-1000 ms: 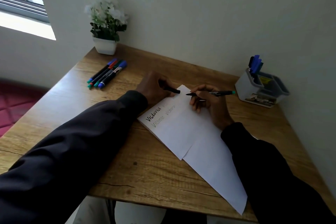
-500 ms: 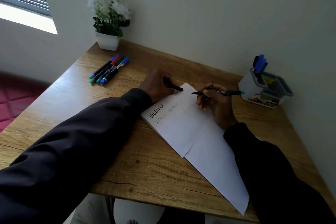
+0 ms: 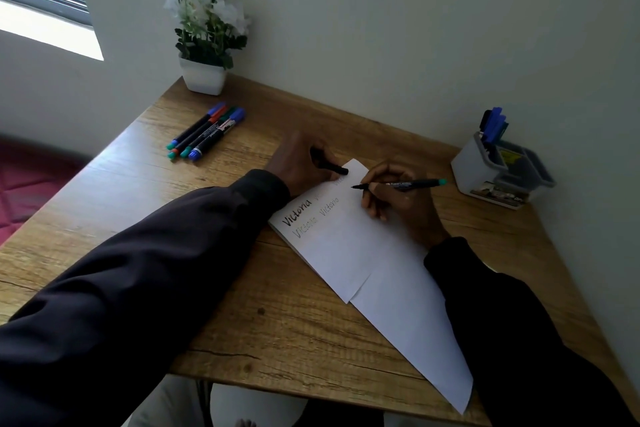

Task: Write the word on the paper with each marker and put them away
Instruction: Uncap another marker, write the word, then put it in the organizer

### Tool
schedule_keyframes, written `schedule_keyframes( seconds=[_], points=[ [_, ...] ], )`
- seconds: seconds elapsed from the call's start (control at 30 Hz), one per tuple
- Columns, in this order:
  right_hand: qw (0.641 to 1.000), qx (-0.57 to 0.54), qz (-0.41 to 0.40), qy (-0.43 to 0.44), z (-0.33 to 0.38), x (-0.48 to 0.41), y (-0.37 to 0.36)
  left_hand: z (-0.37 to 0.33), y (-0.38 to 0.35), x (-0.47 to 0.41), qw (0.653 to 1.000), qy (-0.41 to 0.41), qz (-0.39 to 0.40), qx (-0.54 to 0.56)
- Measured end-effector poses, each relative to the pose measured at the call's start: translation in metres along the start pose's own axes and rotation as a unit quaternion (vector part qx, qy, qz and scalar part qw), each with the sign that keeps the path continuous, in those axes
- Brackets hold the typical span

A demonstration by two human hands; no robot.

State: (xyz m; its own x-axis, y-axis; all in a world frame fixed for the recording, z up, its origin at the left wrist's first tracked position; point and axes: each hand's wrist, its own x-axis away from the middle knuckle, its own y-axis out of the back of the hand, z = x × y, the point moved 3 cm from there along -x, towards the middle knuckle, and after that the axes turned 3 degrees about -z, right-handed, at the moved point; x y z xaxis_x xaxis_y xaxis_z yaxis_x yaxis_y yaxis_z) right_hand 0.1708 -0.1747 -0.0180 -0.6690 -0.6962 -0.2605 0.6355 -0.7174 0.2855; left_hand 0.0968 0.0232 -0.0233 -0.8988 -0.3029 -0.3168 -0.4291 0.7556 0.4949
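Observation:
White paper (image 3: 349, 246) lies on the wooden desk (image 3: 242, 305) with "Victoria" written on it several times. My right hand (image 3: 398, 204) grips a black marker with a green end (image 3: 408, 184), its tip touching the paper's far corner. My left hand (image 3: 298, 163) rests on the paper's far left edge and holds a black cap (image 3: 329, 166). Several capped markers (image 3: 204, 135) lie side by side at the desk's far left. A grey-white organiser (image 3: 498, 170) at the far right holds blue markers (image 3: 493, 125).
A white pot of white flowers (image 3: 204, 45) stands in the far left corner against the wall. A second sheet (image 3: 415, 329) lies under the written one and reaches the desk's near edge. A window is at the upper left.
The view has shifted slightly. My right hand with the marker has edged along the paper's far corner; my left hand stays put with the cap.

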Motion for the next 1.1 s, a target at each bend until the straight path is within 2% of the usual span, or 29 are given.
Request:
schedule_keyframes(
  seconds=[0.2,1.1],
  points=[
    [0.998,0.064,0.0,0.015,0.0051,-0.0046,-0.0111,0.003,-0.0012,-0.0003,1.0,0.009,0.006,0.008],
    [0.995,0.093,-0.03,0.022,0.005,0.001,-0.0094,0.0004,0.002,-0.0003,1.0,0.02,-0.001,0.012]
  ],
)
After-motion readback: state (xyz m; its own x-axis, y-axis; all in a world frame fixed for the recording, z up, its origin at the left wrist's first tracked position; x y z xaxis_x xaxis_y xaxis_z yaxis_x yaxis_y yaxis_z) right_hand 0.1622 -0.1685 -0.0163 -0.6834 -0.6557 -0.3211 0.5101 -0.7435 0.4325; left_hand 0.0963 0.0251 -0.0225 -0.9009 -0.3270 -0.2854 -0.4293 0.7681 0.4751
